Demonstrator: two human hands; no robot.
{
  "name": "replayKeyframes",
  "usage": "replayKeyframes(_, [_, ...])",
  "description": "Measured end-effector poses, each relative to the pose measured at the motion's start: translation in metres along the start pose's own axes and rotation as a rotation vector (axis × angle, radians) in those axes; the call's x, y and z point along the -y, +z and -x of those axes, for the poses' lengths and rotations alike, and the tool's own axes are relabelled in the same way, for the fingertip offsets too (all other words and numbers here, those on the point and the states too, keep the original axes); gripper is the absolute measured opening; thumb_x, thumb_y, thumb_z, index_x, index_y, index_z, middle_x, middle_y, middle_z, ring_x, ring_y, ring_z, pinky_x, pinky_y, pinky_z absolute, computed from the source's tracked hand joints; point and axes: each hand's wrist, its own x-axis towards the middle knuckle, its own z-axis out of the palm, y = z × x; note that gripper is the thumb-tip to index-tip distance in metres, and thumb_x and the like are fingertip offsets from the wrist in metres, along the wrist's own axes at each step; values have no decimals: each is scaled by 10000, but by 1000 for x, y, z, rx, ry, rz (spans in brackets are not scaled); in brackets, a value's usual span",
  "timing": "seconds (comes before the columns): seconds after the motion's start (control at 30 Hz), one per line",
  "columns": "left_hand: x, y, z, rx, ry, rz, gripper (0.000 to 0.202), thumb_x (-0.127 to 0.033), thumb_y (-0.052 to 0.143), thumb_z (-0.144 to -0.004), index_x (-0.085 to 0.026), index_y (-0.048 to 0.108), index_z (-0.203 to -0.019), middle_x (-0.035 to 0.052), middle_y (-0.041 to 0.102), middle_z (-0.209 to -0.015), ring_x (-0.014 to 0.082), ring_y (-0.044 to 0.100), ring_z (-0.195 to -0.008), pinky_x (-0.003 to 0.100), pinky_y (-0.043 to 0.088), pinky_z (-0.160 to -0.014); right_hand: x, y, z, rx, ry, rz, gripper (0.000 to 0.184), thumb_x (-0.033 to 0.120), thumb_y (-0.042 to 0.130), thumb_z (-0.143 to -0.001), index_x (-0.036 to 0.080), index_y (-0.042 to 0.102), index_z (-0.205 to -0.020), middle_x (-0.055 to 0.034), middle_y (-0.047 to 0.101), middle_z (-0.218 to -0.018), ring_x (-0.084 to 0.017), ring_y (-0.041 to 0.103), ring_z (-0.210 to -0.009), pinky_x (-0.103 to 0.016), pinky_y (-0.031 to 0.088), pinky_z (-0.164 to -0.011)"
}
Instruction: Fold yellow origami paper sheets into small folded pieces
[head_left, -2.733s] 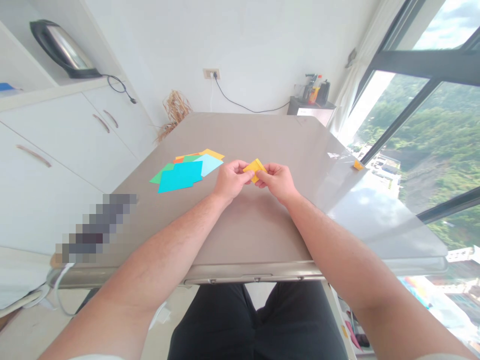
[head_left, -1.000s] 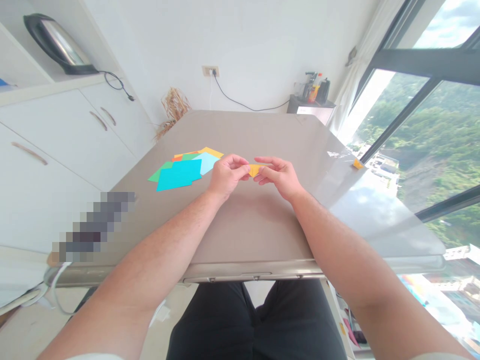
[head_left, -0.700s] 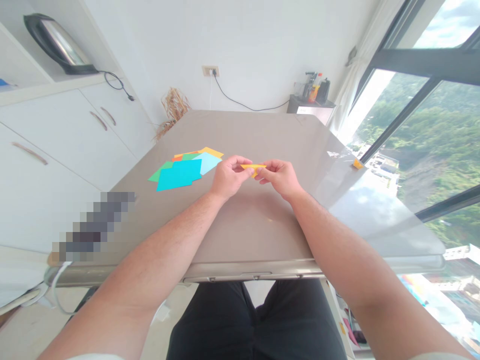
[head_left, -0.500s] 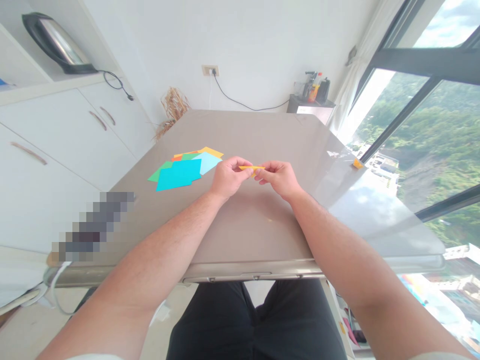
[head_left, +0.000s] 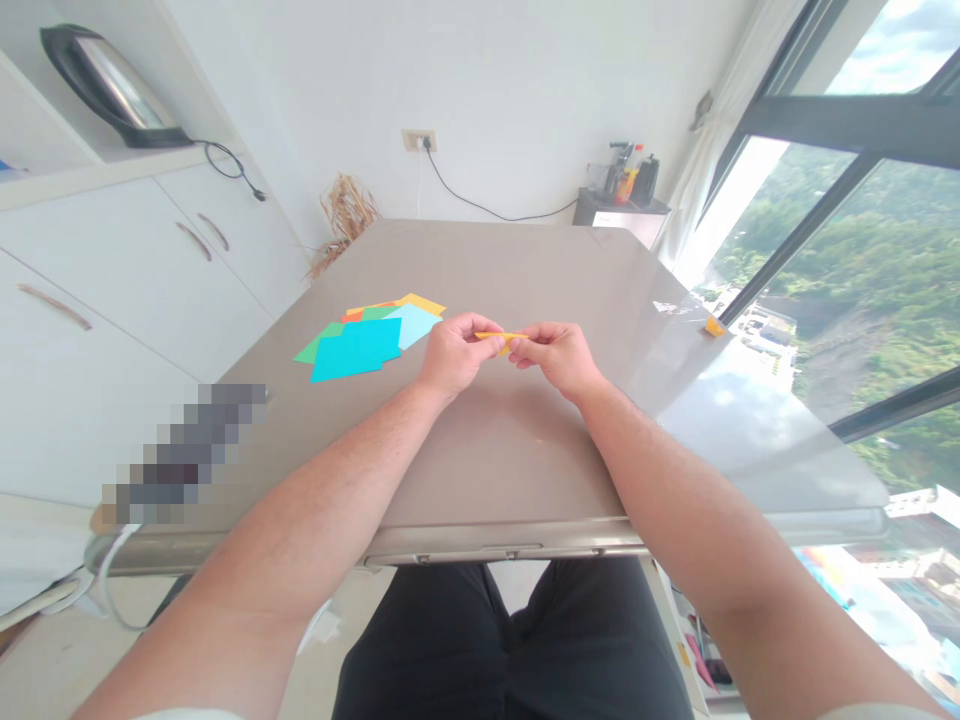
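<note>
A small folded piece of yellow paper [head_left: 505, 339] is held between both hands above the middle of the table. My left hand [head_left: 459, 350] pinches its left end with thumb and fingers. At the other end, my right hand [head_left: 556, 352] grips it the same way, fingertips close to the left ones. Much of the paper is hidden behind the fingers. To the left of my left hand lies a spread of coloured paper sheets [head_left: 356, 350], with blue on top and light blue, green, orange and yellow showing beneath.
The grey-brown table [head_left: 510, 460] reaches toward the wall. A small yellow object [head_left: 714, 327] sits by its right edge, near the window. A blurred-out dark item [head_left: 187, 450] lies at the left. An electric kettle [head_left: 120, 85] stands on the shelf at upper left.
Both hands stay almost in place, still pinching the yellow paper. The fingers and paper have shifted only very slightly.
</note>
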Motion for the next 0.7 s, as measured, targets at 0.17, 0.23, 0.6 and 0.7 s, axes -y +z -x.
replayKeyframes(0.17, [1,0,-1,10,17,2,170,-307,815,-705,-193,727,-796,9,720,-731,167,672,-703,320,543,-725,2,1,1,1,-1,-29,308,475,887,-665,200,792,-767,-37,745,-718,-164,666,-701,-331,578,-729])
replayKeyframes(0.23, [1,-1,-1,17,19,9,181,-312,820,-703,-191,728,-801,12,721,-732,168,674,-705,321,544,-724,3,1,2,5,1,-40,300,473,887,-666,202,794,-756,-37,742,-712,-162,665,-694,-328,577,-722])
replayKeyframes(0.6, [3,-2,-3,35,21,28,270,-331,857,-670,-186,736,-864,28,746,-805,172,693,-731,331,563,-755,6,4,3,-5,12,-92,228,395,858,-679,198,762,-741,-34,740,-721,-162,671,-705,-323,582,-711])
replayKeyframes(0.7, [5,-2,-3,36,52,0,272,-339,855,-683,-187,732,-871,37,753,-829,180,703,-754,326,562,-749,3,6,2,-23,-5,-70,153,336,816,-705,205,754,-755,-19,733,-721,-152,663,-701,-306,571,-692])
